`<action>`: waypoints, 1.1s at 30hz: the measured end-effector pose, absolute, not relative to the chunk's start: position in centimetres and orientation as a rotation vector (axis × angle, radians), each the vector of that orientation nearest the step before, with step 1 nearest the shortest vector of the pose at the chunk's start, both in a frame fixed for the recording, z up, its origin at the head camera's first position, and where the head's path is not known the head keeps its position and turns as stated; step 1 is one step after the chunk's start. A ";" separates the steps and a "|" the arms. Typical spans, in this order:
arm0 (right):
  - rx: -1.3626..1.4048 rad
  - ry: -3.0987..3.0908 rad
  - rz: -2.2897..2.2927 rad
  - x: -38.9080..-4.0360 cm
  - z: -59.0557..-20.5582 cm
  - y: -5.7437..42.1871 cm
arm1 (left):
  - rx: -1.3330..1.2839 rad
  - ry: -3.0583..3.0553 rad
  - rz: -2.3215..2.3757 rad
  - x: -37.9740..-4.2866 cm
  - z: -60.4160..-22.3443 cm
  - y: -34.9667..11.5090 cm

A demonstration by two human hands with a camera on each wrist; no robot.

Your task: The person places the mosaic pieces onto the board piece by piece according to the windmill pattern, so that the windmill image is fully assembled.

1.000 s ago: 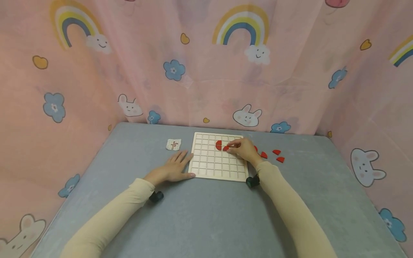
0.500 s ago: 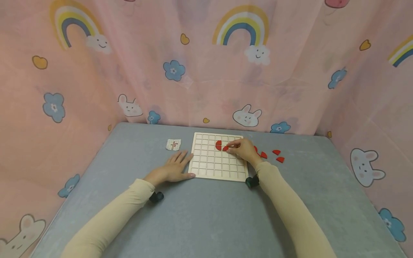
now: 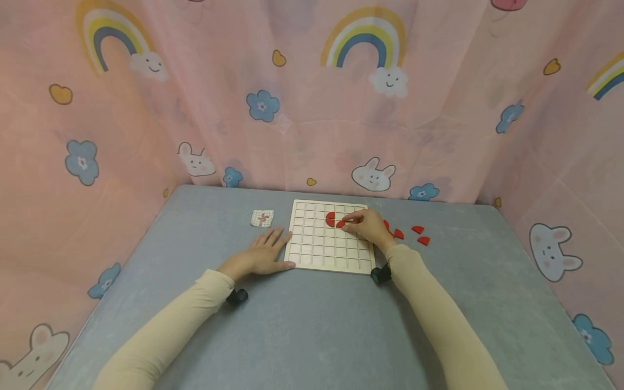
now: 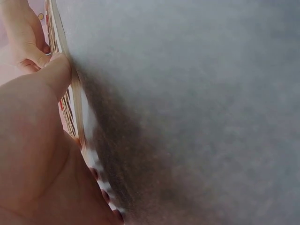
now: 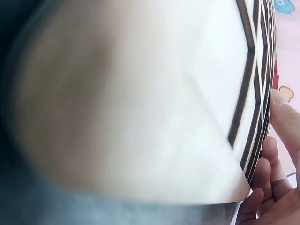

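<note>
A pale wooden board point(image 3: 317, 252) with a grid of square recesses lies on the table. Two red quarter-circle pieces point(image 3: 330, 219) sit in its upper middle, together forming a half disc. Beside them, thumb and fingertips of my right hand point(image 3: 369, 226) pinch another red quarter-circle piece point(image 3: 340, 223) at the board's surface; part of it is hidden by the fingers. My left hand point(image 3: 258, 257) rests at the board's left edge with fingers spread, its thumb touching the lower left corner. In the left wrist view the left thumb point(image 4: 57, 72) lies along the board's edge.
Several loose red pieces point(image 3: 423, 241) lie right of the board, some partly behind the right hand. A small card point(image 3: 262, 218) with a printed grid and red pinwheel figure lies left of the board. A pink patterned curtain point(image 3: 312, 135) surrounds the grey table point(image 3: 312, 325).
</note>
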State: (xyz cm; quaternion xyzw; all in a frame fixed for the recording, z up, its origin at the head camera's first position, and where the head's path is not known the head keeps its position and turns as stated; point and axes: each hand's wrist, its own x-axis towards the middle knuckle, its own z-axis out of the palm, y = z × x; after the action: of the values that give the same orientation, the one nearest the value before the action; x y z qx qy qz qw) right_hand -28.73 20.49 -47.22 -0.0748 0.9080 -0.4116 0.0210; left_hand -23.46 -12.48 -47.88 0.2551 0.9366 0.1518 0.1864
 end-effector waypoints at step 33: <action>-0.190 2.762 -1.302 -29.1 -47.2 20.6 | 0.730 2.640 0.406 -23.2 -47.1 -12.3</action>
State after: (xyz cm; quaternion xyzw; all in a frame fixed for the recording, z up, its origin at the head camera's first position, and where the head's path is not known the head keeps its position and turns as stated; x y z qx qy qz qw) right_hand -29.13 20.63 -47.18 -0.0622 0.9020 -0.4253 0.0410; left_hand -23.20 -12.28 -47.15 0.2592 0.9368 0.1441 0.1854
